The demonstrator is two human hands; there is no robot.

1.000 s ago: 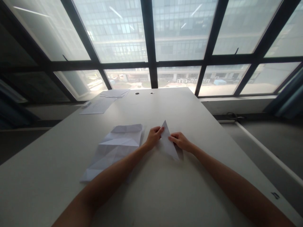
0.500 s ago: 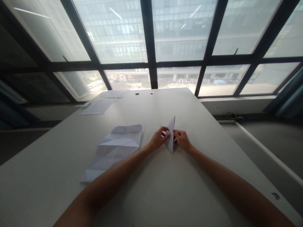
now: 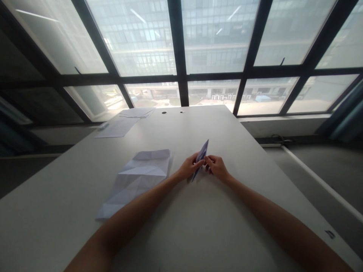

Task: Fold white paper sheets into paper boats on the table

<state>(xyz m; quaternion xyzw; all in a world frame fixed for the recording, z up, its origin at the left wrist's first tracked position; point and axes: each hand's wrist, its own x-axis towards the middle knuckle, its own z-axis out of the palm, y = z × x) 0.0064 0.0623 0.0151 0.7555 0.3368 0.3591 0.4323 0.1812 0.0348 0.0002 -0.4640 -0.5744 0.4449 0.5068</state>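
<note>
A small folded paper (image 3: 202, 152) stands tilted on edge above the table, its near face in shadow. My left hand (image 3: 189, 166) is closed on it, thumb on the near side and fingers behind. From the right, my right hand (image 3: 217, 166) pinches at the paper's right side with thumb and forefinger; the exact contact is too small to make out clearly. A creased sheet of paper (image 3: 144, 170) lies partly unfolded beside my left forearm, which covers its lower right part.
The white table (image 3: 181, 226) stretches away to a window wall. More paper sheets (image 3: 119, 126) lie at its far left, with a small clear object (image 3: 103, 125) beside them. Two small holes sit near the far edge. A dark mark (image 3: 329, 234) is at the right edge.
The folded paper has turned and leans over, showing a narrower, darker face. My left hand has shifted its grip behind it, and my right fingers have moved slightly left.
</note>
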